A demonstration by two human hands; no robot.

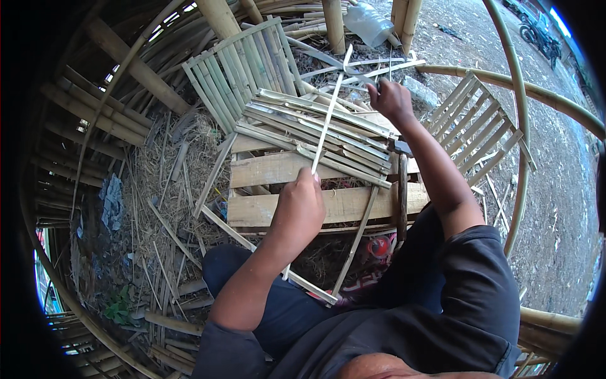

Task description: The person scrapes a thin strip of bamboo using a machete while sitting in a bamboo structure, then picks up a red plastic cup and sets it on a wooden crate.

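Note:
My left hand (299,205) is closed round a thin pale bamboo strip (329,120), which slants up and away over a low wooden slat bench. Farther off to the right, my right hand (391,101) is closed beside the strip's far end. A thin upright dark line shows at its fingers, but what it grips is too small to name. Beneath the strip, a bundle of split bamboo slats (315,129) lies across the bench's planks (278,169). A hammer (402,189) rests by the bench's right side, its head near my right forearm.
A slatted bamboo panel (243,69) leans at the far left; another slatted frame (473,126) stands at the right. Bamboo posts (333,25) and a clear plastic container (368,25) are at the back. Shavings (167,183) litter the left ground. A motorcycle (541,39) stands far right.

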